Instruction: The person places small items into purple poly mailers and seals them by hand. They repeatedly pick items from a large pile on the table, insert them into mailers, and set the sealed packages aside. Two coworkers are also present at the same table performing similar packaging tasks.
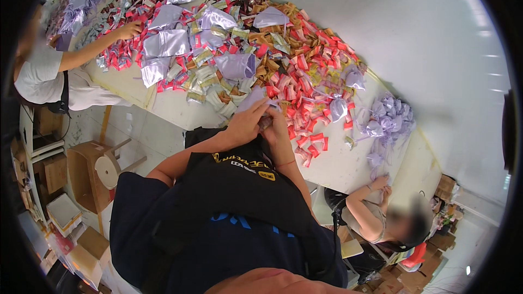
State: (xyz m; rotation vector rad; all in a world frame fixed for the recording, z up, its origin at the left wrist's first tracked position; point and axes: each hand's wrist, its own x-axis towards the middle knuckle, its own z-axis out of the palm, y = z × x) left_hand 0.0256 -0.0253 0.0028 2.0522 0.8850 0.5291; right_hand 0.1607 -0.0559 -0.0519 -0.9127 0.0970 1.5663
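My two hands meet at the table's near edge, in front of my chest. My left hand (243, 125) is closed on a lavender satin pouch (251, 99), which sticks out past its fingers. My right hand (279, 135) presses in close from the other side, its fingers bent on the same pouch. Whatever may be inside the pouch is hidden by my fingers. Just beyond lie red-and-pink small packets (283, 83) and pale green-white packets (216, 98). Another flat lavender pouch (235, 66) rests on the heap ahead of my hands.
Loose packets in several colours cover the pale table (340, 169). Filled, tied pouches (389, 117) are piled at the right. One co-worker's hand (129, 30) reaches into the heap at left; another's hands (381, 183) work at the right end. Cardboard boxes (90, 177) stand on the floor.
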